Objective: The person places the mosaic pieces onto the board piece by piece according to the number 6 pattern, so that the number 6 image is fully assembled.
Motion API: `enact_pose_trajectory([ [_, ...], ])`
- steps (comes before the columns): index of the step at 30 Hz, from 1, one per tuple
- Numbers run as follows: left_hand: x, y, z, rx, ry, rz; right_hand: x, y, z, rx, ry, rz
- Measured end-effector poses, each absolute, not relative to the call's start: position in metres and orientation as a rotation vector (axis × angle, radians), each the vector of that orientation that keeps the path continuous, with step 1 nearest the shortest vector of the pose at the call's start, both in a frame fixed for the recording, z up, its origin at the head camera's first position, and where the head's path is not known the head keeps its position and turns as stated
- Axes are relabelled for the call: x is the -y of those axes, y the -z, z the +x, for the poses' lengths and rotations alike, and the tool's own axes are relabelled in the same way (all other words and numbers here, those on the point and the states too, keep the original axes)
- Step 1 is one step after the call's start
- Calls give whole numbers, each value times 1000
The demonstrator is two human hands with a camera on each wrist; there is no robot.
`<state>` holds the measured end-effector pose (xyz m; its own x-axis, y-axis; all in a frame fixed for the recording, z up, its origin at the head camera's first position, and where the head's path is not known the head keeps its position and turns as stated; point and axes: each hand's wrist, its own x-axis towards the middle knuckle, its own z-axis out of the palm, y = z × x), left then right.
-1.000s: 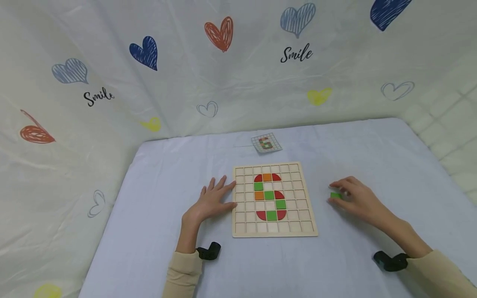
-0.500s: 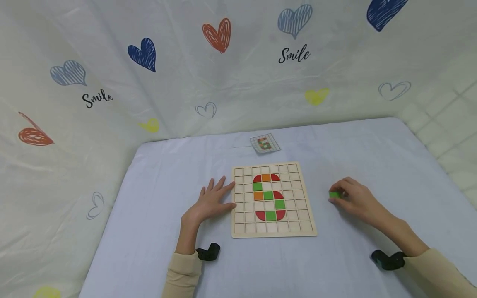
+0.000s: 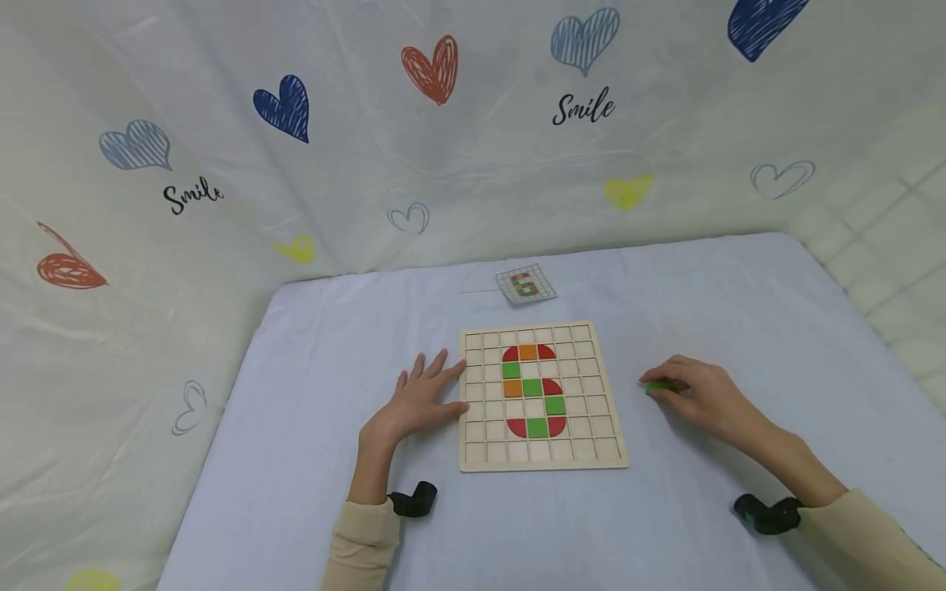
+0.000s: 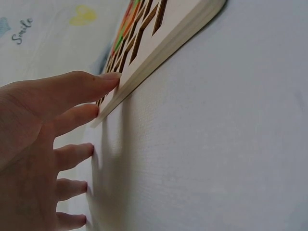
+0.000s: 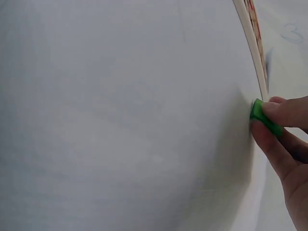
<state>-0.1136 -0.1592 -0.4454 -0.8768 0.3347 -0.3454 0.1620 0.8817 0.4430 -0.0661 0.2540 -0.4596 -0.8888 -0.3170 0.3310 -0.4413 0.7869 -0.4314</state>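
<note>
A wooden grid board lies flat on the table, with red, orange and green pieces set in its middle cells. Its left edge is touched by the thumb and forefinger of my left hand, whose fingers are spread. To the right of the board, my right hand pinches a green block between thumb and fingers, just over the cloth. In the right wrist view the same green block shows partly covered by the thumb and fingertips.
Behind the board lies a small card printed with a grid and a coloured figure. White cloth covers the table. A pale curtain with hearts and "Smile" lettering hangs along the back and left side.
My right hand's fingers have closed on the green block and shifted it slightly left, turning it so less of its top shows. The left hand and the board stay in place.
</note>
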Motion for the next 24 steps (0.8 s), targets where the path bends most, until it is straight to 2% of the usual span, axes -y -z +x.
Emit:
enact_pose_trajectory([
  [12, 159, 445, -114, -2629, -579, 365, -247, 453, -68, 2785, -998, 635],
  [24, 159, 445, -113, -2629, -577, 357, -226, 448, -74, 2825, -960, 669],
])
